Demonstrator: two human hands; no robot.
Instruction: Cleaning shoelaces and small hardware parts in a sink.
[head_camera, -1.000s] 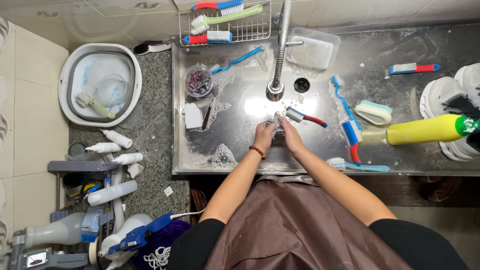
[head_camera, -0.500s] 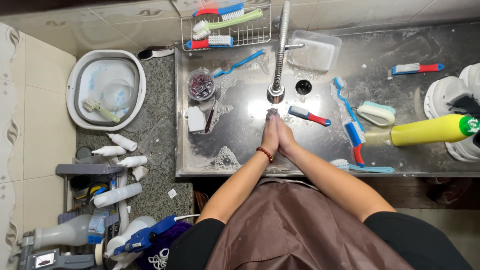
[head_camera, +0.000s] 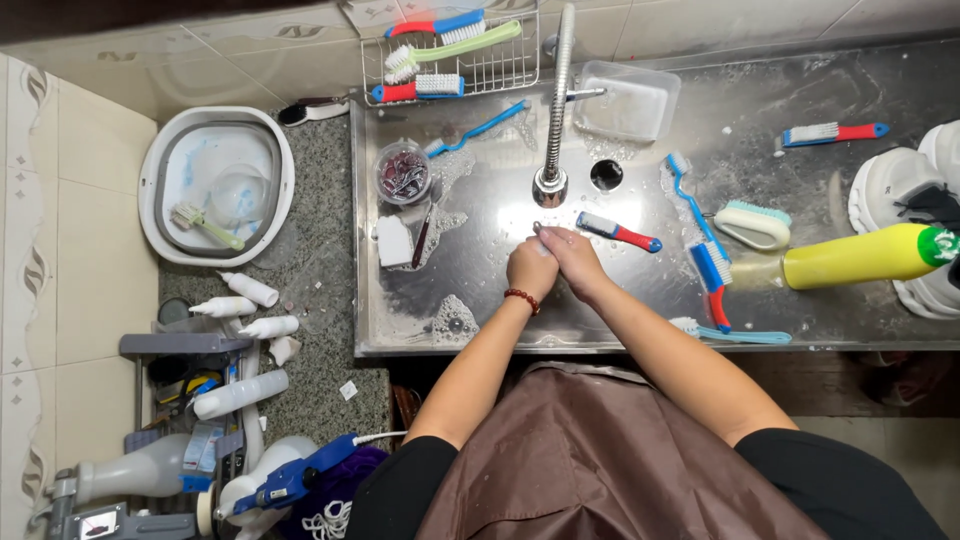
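— What was the setting?

— A wet stainless-steel sink (head_camera: 800, 290) filled the centre and right of the frame, against pale tiled walls, with a speckled stone counter (head_camera: 320, 290) to its left. A flexible metal faucet (head_camera: 553, 120) hung down from the top centre, its head just above the drain (head_camera: 605, 175).

— And the hands?

— Both met just below the faucet head, near the middle of the frame. The left hand (head_camera: 530, 268), with a beaded bracelet (head_camera: 522, 299) at the wrist, was loosely curled and pressed against the right hand (head_camera: 575, 255), whose fingers lay across it. Placed right under the spout, they looked to be rubbing together in the water. I could not tell whether anything small sat between them; neither gripped a tool.

— What lay closest?

— A red-and-blue brush (head_camera: 618, 231), just beside the right hand on the sink floor, apart from it. Further right lay a long blue brush (head_camera: 697, 225), a white scrub brush with teal bristles (head_camera: 752, 224) and a yellow bottle (head_camera: 860, 257) on its side, all within arm's reach, probably for that reason.

— Anything else?

— A wire rack (head_camera: 452, 60) at the top held more brushes off the wet surface. White shoes (head_camera: 900, 195) sat at the right edge, a white basin (head_camera: 215, 185) at the upper left, and a brown apron (head_camera: 600, 460) covered the person's front.
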